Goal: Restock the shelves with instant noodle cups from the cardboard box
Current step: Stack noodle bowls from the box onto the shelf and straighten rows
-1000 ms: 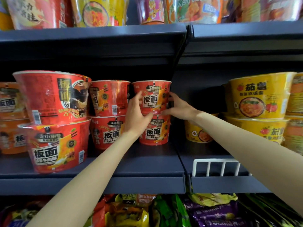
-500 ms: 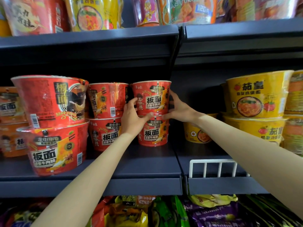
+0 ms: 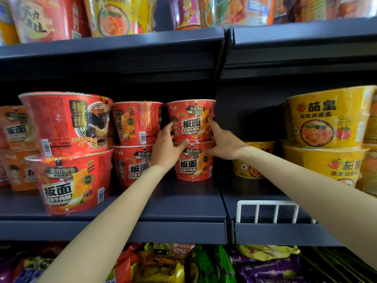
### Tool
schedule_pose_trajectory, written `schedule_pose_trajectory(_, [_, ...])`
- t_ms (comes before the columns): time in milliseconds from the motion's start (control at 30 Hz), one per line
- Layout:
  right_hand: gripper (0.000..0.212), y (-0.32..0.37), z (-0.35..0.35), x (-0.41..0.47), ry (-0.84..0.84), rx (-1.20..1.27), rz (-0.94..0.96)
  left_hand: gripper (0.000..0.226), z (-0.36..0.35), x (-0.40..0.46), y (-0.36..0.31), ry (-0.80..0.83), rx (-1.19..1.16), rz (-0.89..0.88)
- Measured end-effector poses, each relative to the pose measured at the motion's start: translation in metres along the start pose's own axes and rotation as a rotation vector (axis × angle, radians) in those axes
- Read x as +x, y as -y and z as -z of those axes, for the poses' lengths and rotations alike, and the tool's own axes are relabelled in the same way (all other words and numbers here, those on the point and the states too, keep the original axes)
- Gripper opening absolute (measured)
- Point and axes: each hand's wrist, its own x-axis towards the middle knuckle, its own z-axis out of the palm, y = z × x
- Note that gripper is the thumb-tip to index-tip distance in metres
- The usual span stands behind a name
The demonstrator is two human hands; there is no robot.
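A red noodle cup (image 3: 191, 121) sits stacked on top of another red cup (image 3: 193, 162) at the back of the dark middle shelf (image 3: 173, 203). My left hand (image 3: 167, 148) grips the upper cup's left side, thumb under its base. My right hand (image 3: 222, 139) grips its right side, fingers reaching up the wall. Both cups stand upright. Left of them stands a second stack of two red cups (image 3: 136, 123), and a nearer, larger-looking stack (image 3: 67, 123) at the shelf front. The cardboard box is out of view.
Yellow noodle cups (image 3: 328, 117) are stacked at the right, with one small yellow cup (image 3: 253, 160) behind my right wrist. A white wire divider (image 3: 267, 211) stands at the right shelf's front. The upper shelf (image 3: 114, 45) carries assorted cups. Snack bags (image 3: 163, 264) fill the shelf below.
The top red cup has been turned so its label faces forward and settled square on the lower cup. My hands slid slightly round it; the view shifted a little.
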Motion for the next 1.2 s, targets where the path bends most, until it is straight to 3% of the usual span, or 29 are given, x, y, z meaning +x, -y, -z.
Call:
schedule_pose_trajectory(200, [0.103,0.0,-0.002,0.002,0.02,-0.011,0.004,0.072,0.001,-0.001,0.001,0.0,-0.034,0.013])
schedule_pose_trajectory(333, [0.097,0.015,0.003,-0.015,0.01,-0.031,0.01,0.062,0.016,-0.013,-0.013,0.032,0.136,0.002])
schedule_pose_trajectory(433, [0.075,0.038,0.002,-0.038,-0.114,-0.07,0.146,0.041,0.053,-0.047,-0.025,-0.054,0.216,-0.231])
schedule_pose_trajectory(567, [0.045,0.086,-0.021,-0.071,-0.254,-0.07,0.383,0.02,0.12,-0.105,-0.024,-0.348,0.333,-0.646])
schedule_pose_trajectory(633, [0.036,0.112,-0.041,-0.079,-0.251,0.024,0.433,0.019,0.152,-0.124,-0.011,-0.525,0.355,-0.738])
schedule_pose_trajectory(700, [0.036,0.136,-0.063,-0.079,-0.235,0.114,0.438,0.02,0.183,-0.132,0.008,-0.667,0.317,-0.647])
schedule_pose_trajectory(767, [0.048,0.157,-0.086,-0.073,-0.18,0.187,0.388,0.029,0.211,-0.129,0.03,-0.65,0.12,-0.36])
schedule_pose_trajectory(867, [0.083,0.183,-0.113,-0.063,-0.015,0.326,0.249,0.052,0.241,-0.111,0.054,-0.335,-0.313,0.204])
schedule_pose_trajectory(933, [0.097,0.196,-0.125,-0.059,0.052,0.433,0.169,0.066,0.251,-0.102,0.06,-0.112,-0.436,0.441])
schedule_pose_trajectory(1033, [0.102,0.211,-0.136,-0.054,0.074,0.569,0.108,0.073,0.254,-0.105,0.061,0.106,-0.422,0.434])
schedule_pose_trajectory(1200, [0.091,0.216,-0.121,-0.072,-0.088,0.532,0.062,0.097,0.258,-0.125,0.055,0.177,-0.302,0.237])
